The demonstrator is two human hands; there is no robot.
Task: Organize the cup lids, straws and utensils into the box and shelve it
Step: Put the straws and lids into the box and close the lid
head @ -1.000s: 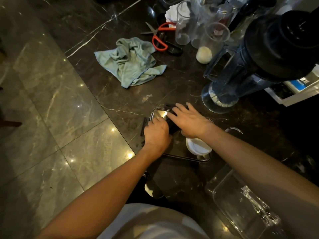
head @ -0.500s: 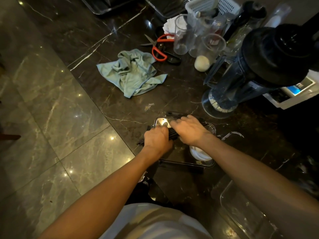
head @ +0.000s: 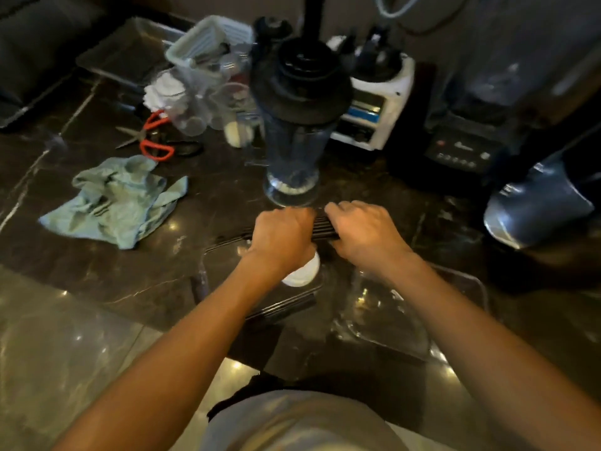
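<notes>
Straws (head: 322, 226): thin black bundle, level, gripped by left hand (head: 282, 236) and right hand (head: 364, 231).

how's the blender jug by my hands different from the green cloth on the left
The blender jug stands upright, tall and stiff; the green cloth lies flat and crumpled. The jug is see-through with a black lid; the cloth is solid pale green. The jug sits right behind the hands; the cloth lies off to the left, apart from them. Both rest on the dark marble counter, and neither is being touched.
</notes>
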